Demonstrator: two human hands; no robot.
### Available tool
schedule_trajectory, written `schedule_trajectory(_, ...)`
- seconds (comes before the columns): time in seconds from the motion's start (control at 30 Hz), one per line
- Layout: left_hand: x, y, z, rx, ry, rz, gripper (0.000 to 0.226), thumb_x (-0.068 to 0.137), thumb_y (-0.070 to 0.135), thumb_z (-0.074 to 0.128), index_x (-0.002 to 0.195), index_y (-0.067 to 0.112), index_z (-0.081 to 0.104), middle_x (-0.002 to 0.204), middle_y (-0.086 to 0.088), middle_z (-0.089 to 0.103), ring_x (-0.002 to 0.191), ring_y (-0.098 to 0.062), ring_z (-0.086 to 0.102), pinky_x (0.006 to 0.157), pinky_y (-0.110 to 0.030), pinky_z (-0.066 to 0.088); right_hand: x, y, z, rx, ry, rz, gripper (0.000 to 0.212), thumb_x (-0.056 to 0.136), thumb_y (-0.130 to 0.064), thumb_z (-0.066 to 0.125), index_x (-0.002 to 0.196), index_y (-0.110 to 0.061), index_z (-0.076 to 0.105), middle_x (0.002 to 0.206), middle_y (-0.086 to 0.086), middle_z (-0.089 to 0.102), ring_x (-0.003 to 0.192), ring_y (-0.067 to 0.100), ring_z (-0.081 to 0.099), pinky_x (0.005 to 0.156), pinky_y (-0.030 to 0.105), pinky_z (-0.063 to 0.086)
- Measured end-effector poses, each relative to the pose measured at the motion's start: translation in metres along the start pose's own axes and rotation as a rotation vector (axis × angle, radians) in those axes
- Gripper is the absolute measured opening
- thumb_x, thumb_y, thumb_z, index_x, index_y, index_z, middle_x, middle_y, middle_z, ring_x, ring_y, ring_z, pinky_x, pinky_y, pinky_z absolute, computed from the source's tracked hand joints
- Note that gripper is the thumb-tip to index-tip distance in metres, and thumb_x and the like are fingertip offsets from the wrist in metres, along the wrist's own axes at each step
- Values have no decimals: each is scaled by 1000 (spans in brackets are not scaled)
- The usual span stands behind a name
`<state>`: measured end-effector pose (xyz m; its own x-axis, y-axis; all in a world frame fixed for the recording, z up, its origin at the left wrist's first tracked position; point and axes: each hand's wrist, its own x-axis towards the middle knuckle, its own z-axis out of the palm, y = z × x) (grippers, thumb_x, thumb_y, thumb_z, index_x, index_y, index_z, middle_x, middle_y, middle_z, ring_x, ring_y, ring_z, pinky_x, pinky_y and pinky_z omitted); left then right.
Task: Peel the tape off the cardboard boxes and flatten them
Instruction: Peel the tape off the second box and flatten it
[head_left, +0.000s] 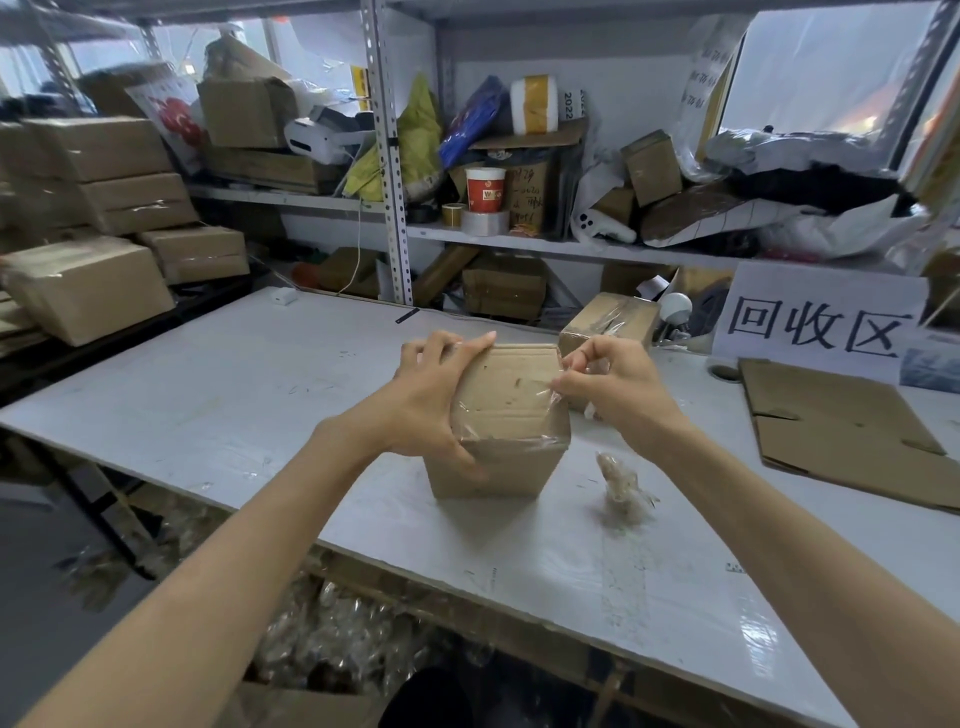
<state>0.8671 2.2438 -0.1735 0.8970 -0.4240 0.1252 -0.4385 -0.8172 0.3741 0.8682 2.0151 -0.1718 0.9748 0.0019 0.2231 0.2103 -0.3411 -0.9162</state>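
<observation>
A small brown cardboard box (501, 415) stands in the middle of the white table (208, 395). My left hand (431, 400) grips the box's left side, thumb on the front wall and fingers over the top edge. My right hand (613, 384) pinches a strip of clear tape (553, 402) lifted from the box's top right edge. Clear tape still wraps the box's top. A crumpled wad of peeled tape (623, 486) lies on the table to the right of the box.
A second taped box (608, 319) sits behind the right hand. A flattened cardboard sheet (841, 436) lies at the right under a white sign (821, 319). Stacked boxes (88, 208) stand at the left, cluttered shelves (519, 244) behind. Tape scraps (332, 639) lie below the table's front edge.
</observation>
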Motion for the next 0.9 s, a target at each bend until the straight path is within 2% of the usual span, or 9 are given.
schedule_trajectory(0.1, 0, -11, -5, -82, 114, -1, 122, 53, 34, 90, 153, 35, 21, 128, 3, 34, 119, -17, 26, 110, -46, 35, 3, 1, -7, 222, -85, 54, 27, 75, 12, 65, 65, -10, 52, 86, 7, 66, 79, 16, 62, 59, 18, 51)
schedule_trajectory(0.23, 3, -18, -8, -194, 145, -89, 122, 50, 36, 92, 153, 34, 26, 126, 2, 38, 121, -21, 35, 108, -47, 39, 0, 5, -14, 362, -45, 76, 25, 78, 19, 57, 73, -5, 53, 94, 15, 65, 85, 24, 59, 54, 17, 51)
schedule_trajectory(0.27, 4, -16, -8, -193, 137, -94, 123, 51, 35, 93, 153, 33, 25, 126, 2, 38, 122, -21, 36, 108, -46, 39, 0, 4, -15, 314, -43, 30, 28, 77, 19, 57, 83, -8, 56, 98, 15, 66, 80, 23, 58, 54, 19, 51)
schedule_trajectory(0.37, 12, -12, -7, -217, 109, -97, 122, 55, 32, 94, 154, 33, 23, 126, 3, 37, 122, -20, 37, 106, -39, 40, -1, -3, -19, 177, -97, -162, 78, 77, 19, 55, 129, -39, 48, 114, 5, 63, 57, 13, 46, 55, 19, 49)
schedule_trajectory(0.4, 14, -11, -6, -233, 115, -103, 121, 56, 34, 93, 154, 33, 22, 127, 2, 37, 122, -21, 37, 106, -37, 40, -2, -7, -20, 150, -129, -232, 78, 81, 15, 54, 133, -43, 46, 117, -1, 62, 55, 11, 44, 57, 18, 47)
schedule_trajectory(0.5, 16, -9, -5, -258, 135, -110, 119, 57, 40, 91, 154, 34, 21, 127, 0, 38, 121, -19, 36, 104, -34, 38, -6, -14, -13, -80, -194, -348, 31, 88, -19, 65, 117, -32, 67, 116, -8, 61, 93, 4, 58, 82, 21, 46)
schedule_trajectory(0.57, 16, -8, -6, -276, 158, -79, 115, 58, 37, 93, 152, 33, 27, 129, 2, 36, 119, -15, 36, 100, -27, 37, -9, -14, -6, -250, -118, -379, 27, 78, -29, 77, 104, -26, 73, 110, -3, 59, 108, 14, 53, 93, 31, 43)
schedule_trajectory(0.73, 13, -3, -12, -338, 243, -74, 99, 48, 49, 91, 137, 33, 52, 121, 13, 41, 115, -10, 40, 95, -24, 36, -9, -16, 1, 303, 62, -178, 17, 60, -3, 84, 71, -12, 73, 105, 17, 59, 94, 10, 59, 84, 26, 50)
schedule_trajectory(0.9, 13, -4, -20, -483, 143, -142, 94, 43, 57, 89, 130, 32, 62, 126, 5, 56, 109, -14, 54, 84, -24, 46, -9, -6, 3, 477, -106, -212, 16, 57, -5, 77, 69, -5, 67, 94, 9, 50, 93, 17, 52, 84, 29, 44)
